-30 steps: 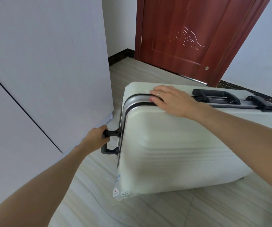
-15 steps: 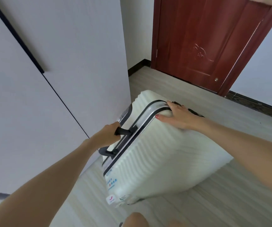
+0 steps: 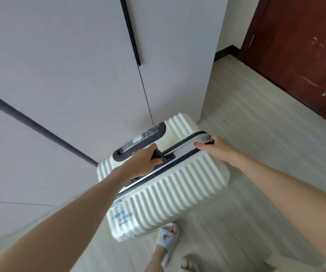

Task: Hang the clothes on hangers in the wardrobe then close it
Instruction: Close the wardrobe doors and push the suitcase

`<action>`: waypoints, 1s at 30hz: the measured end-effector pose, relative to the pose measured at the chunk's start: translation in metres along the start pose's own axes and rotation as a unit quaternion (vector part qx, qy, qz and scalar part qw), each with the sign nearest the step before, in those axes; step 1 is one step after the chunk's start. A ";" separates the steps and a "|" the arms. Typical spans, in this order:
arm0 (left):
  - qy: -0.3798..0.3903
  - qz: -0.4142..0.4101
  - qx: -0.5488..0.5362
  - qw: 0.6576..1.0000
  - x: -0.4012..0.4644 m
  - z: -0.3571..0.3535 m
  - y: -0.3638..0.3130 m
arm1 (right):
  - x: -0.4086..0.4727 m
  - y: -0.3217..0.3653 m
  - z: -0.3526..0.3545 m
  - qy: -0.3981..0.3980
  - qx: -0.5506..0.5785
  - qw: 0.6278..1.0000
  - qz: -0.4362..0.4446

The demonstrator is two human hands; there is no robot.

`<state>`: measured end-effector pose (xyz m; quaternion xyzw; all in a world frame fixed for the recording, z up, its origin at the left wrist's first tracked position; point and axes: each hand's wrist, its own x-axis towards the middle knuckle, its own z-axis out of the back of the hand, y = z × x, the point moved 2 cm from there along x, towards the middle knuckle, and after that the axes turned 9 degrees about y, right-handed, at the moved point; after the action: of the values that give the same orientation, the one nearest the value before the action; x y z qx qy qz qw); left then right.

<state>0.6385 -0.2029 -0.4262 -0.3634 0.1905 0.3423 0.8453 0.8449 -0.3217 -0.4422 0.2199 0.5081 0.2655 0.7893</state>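
A cream ribbed hard-shell suitcase [image 3: 177,185] stands upright on the floor, right against the wardrobe. My left hand [image 3: 144,160] is closed around its black carry handle [image 3: 159,155] on top. My right hand [image 3: 215,148] rests on the far corner of the silver frame, fingers curled over the edge. The white wardrobe [image 3: 69,75] fills the left side, its doors shut, with a long dark handle strip [image 3: 130,30] at the door seam. No clothes or hangers are visible.
A dark red room door [image 3: 299,46] stands shut at the back right. Pale wood-look floor [image 3: 256,134] stretches to the right of the suitcase. My feet in grey slippers [image 3: 168,238] are just in front of the case.
The suitcase has been tipped up from lying on its side to standing upright beside the wardrobe. Both hands stayed on it; the view swung down and left.
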 end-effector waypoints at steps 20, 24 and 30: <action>-0.102 0.150 0.122 0.976 -0.215 -0.008 0.268 | 0.004 0.213 -0.334 0.255 -0.655 0.647 0.295; -0.153 0.183 0.093 0.967 -0.256 -0.007 0.331 | 0.005 0.230 -0.415 0.279 -0.744 0.511 0.328; -0.247 0.255 0.072 0.932 -0.328 -0.018 0.427 | -0.014 0.267 -0.532 0.305 -0.758 0.450 0.362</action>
<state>0.1040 -0.1465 -0.4570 -0.1444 0.0861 0.6107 0.7738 0.2987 -0.0864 -0.4736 -0.3961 0.1883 0.8570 0.2705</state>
